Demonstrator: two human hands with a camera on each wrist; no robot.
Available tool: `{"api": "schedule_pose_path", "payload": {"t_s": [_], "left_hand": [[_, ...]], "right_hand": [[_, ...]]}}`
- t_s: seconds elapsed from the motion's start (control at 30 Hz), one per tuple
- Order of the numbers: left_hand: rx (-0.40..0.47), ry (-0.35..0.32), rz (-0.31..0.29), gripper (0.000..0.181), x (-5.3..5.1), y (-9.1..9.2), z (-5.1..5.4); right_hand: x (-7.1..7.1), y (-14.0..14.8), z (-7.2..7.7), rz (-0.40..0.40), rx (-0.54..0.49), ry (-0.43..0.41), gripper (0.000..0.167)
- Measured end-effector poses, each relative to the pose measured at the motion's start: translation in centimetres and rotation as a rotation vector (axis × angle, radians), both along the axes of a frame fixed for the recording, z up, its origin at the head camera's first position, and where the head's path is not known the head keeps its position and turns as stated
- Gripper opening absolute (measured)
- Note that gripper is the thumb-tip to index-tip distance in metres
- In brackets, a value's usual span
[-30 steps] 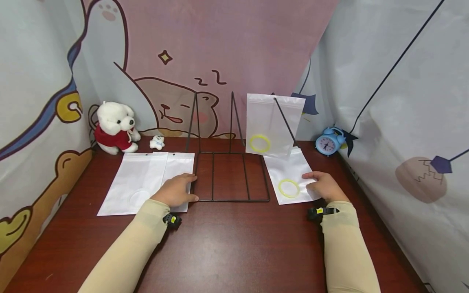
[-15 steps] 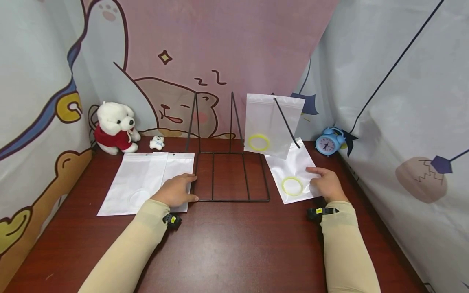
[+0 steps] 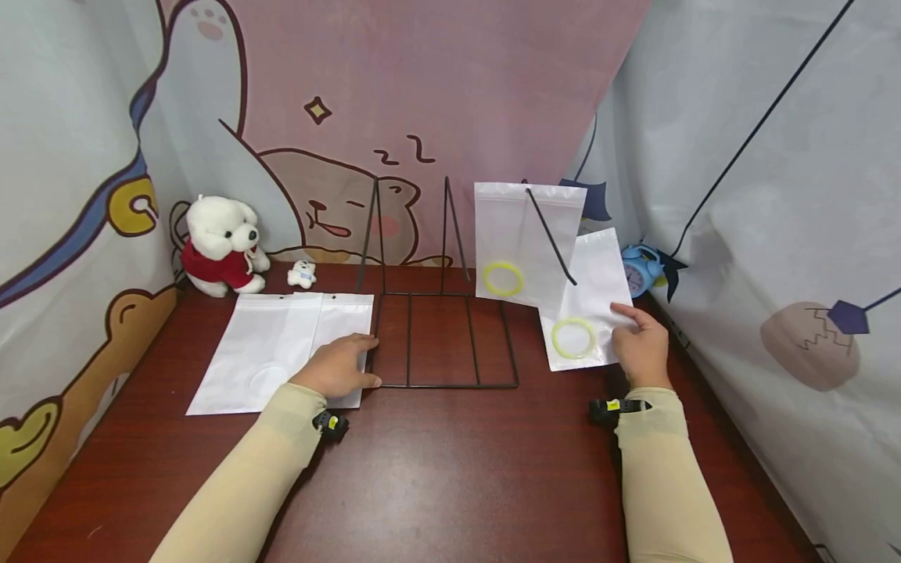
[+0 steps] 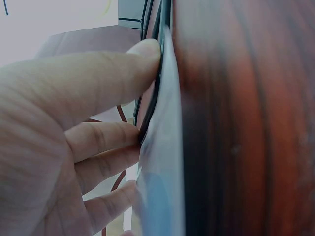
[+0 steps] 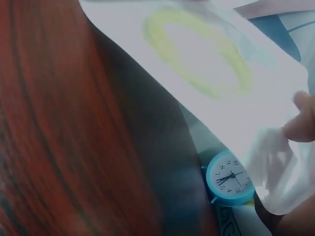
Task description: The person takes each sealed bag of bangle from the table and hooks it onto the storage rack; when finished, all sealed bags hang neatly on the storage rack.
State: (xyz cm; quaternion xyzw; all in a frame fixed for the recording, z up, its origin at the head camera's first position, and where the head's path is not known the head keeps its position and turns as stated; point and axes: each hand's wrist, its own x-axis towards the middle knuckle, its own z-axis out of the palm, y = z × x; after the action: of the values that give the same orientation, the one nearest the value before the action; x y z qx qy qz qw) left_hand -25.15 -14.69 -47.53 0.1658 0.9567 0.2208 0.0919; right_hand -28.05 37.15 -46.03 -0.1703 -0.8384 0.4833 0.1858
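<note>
My right hand point(image 3: 639, 342) pinches the right edge of a white zip bag point(image 3: 601, 270), lifted and tilted beside the rack. A yellow ring point(image 3: 573, 338) shows near its bottom. Another white zip bag point(image 3: 514, 227), also with a yellow ring, hangs on the right arm of the black wire rack point(image 3: 443, 385) and overlaps the held one. My left hand point(image 3: 339, 365) rests at the rack's left side; in the left wrist view its thumb and fingertips press the black wire point(image 4: 152, 101), spread apart along it. Beneath that hand lie overlapping white bags point(image 3: 281, 344).
A white plush dog point(image 3: 220, 242) in red and a small white figurine point(image 3: 302, 274) stand at the back left. The blue alarm clock point(image 3: 639, 270) at the back right is partly covered by the lifted bag. Printed curtains enclose the brown table point(image 3: 436, 477).
My right hand has raised the zip bag from the table, up and to the right, so it now partly covers the clock. The hanging bag swings slightly. The left hand keeps its place.
</note>
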Motion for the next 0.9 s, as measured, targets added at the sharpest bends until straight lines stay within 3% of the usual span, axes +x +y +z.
{"api": "schedule_pose_path", "payload": {"t_s": [0.5, 0.7, 0.9], "left_hand": [[-0.001, -0.003, -0.001, 0.079, 0.0, 0.0, 0.1], [-0.005, 0.005, -0.004, 0.078, 0.0, -0.2, 0.0], [-0.008, 0.009, -0.006, 0.078, 0.0, -0.2, -0.1]], "right_hand": [[0.7, -0.2, 1.8, -0.162, -0.157, 0.304, 0.053], [0.8, 0.3, 2.8, -0.196, -0.335, 0.421, 0.054], [0.9, 0.7, 3.8, -0.169, -0.589, 0.543, 0.057]]}}
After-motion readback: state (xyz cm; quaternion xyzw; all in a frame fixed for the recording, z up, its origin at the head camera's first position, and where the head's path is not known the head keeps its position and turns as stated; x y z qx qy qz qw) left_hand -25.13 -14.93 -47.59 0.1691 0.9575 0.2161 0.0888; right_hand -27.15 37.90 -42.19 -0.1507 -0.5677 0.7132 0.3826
